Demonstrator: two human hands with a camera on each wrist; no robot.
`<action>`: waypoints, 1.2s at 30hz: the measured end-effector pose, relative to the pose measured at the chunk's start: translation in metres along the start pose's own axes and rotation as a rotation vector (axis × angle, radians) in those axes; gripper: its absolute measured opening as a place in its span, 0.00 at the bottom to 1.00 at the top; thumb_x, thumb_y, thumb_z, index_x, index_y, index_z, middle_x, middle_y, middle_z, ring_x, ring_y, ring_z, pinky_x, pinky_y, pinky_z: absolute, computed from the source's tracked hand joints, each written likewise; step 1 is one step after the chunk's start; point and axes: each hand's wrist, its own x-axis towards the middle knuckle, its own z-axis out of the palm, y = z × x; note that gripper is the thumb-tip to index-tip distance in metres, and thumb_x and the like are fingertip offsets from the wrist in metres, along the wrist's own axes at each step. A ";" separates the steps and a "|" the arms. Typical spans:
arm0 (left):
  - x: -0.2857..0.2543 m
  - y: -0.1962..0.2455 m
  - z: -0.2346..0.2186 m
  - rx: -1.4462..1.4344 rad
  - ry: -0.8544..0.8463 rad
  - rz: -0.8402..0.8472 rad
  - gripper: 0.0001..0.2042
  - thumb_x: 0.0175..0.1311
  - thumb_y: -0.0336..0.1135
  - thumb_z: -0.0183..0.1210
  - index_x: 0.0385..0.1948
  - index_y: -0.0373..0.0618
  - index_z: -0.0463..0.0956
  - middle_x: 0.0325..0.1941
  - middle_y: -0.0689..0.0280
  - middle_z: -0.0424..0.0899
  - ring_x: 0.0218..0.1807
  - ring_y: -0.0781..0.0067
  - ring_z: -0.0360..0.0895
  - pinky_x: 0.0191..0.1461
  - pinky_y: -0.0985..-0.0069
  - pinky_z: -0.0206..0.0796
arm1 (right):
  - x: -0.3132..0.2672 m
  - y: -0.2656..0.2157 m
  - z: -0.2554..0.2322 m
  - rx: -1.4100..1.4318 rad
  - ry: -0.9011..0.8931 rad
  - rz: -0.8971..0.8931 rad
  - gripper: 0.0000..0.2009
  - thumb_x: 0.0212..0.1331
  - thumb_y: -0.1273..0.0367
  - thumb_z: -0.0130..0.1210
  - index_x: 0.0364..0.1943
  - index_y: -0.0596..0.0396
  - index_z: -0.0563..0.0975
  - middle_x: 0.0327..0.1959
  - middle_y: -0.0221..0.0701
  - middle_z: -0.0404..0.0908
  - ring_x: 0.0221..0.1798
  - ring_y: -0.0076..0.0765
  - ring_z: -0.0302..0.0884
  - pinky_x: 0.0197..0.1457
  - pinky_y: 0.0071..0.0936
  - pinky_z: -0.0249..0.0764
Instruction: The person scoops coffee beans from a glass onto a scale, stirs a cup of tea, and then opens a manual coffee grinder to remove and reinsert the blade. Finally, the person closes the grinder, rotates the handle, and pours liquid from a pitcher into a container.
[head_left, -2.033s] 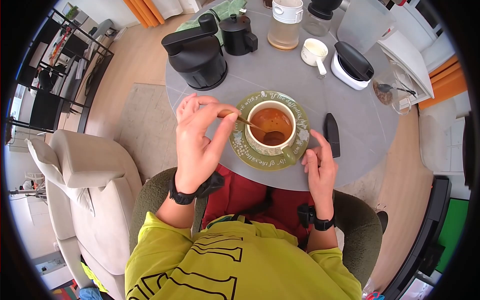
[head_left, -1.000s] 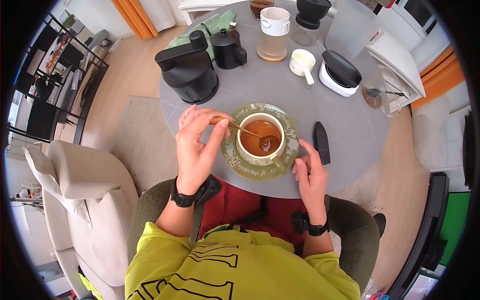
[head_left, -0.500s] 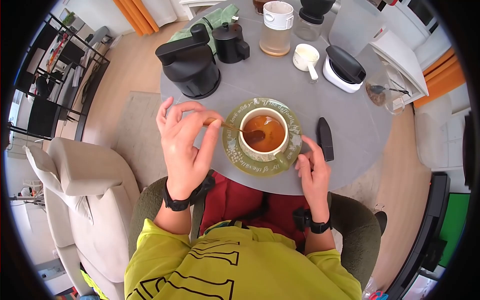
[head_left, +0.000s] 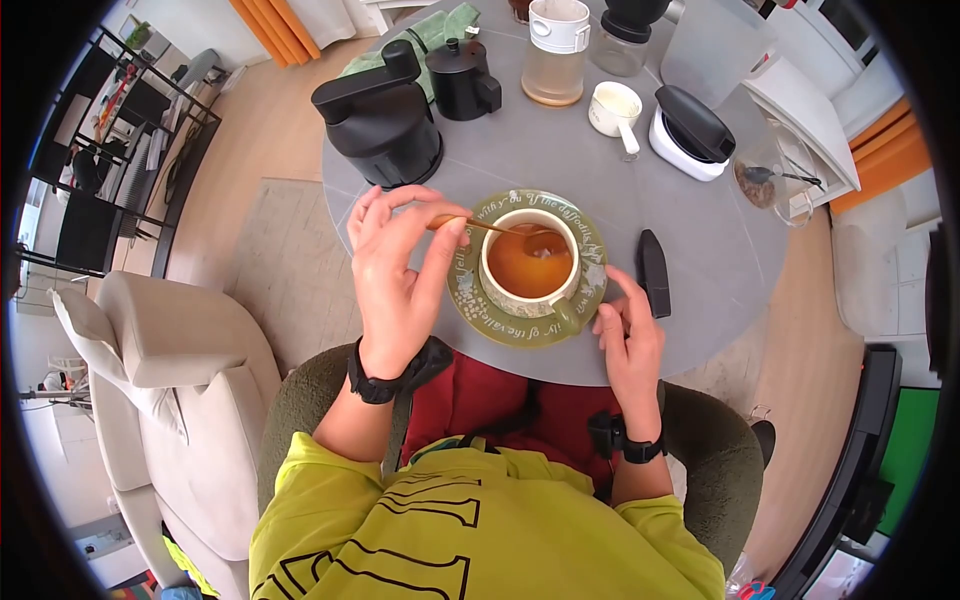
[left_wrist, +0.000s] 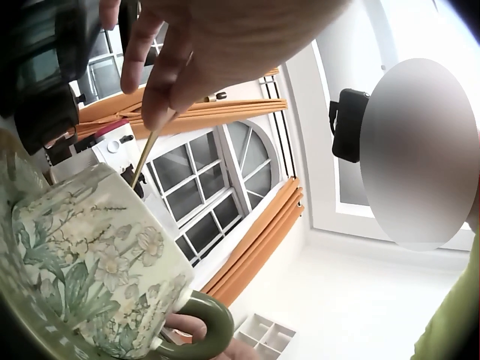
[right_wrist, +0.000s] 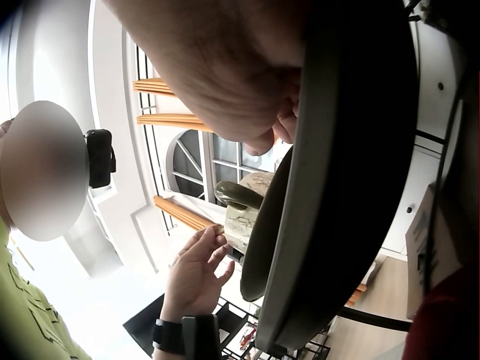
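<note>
My left hand (head_left: 402, 270) pinches a thin spoon (head_left: 492, 227) between thumb and fingertips. The spoon's bowl dips into amber-brown liquid (head_left: 528, 268) in a cup (head_left: 568, 312) with a green handle, and ripples show near it. Flowers are printed on the cup's outer wall (left_wrist: 97, 262). Beneath it lies a green saucer (head_left: 490, 318) with white lettering around its rim. At the saucer's right side my right hand (head_left: 632, 335) rests by the table edge, fingers loosely bent and fingertips at the saucer's rim. Seen from the right wrist, the left hand (right_wrist: 196, 274) is beyond the cup.
Right of the saucer lies a black knife-shaped object (head_left: 652, 273). Behind stand a black lidded appliance (head_left: 380, 130), a black pot (head_left: 460, 80), a glass container with white collar (head_left: 555, 65), a small white handled cup (head_left: 614, 108) and a white scale-like device (head_left: 690, 140) on the grey table (head_left: 715, 265).
The spoon has circled within the cup, its bowl now at the far right side. My left hand went left, then back right. The right hand has stayed by the saucer.
</note>
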 end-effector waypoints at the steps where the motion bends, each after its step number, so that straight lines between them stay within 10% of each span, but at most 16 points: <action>1: 0.001 0.001 -0.001 0.001 0.000 -0.001 0.02 0.60 0.27 0.57 0.31 0.43 0.79 0.26 0.70 0.82 0.46 0.66 0.75 0.66 0.60 0.51 | 0.000 0.000 0.000 0.007 0.000 0.001 0.17 0.63 0.73 0.52 0.56 0.56 0.72 0.19 0.30 0.72 0.20 0.24 0.68 0.26 0.22 0.66; 36: 0.002 0.010 -0.024 0.211 -0.004 0.142 0.02 0.52 0.26 0.60 0.25 0.47 0.78 0.27 0.75 0.82 0.49 0.67 0.75 0.67 0.53 0.42 | 0.003 0.000 -0.001 0.008 0.002 0.022 0.17 0.64 0.72 0.52 0.56 0.56 0.71 0.19 0.29 0.72 0.20 0.23 0.67 0.26 0.21 0.64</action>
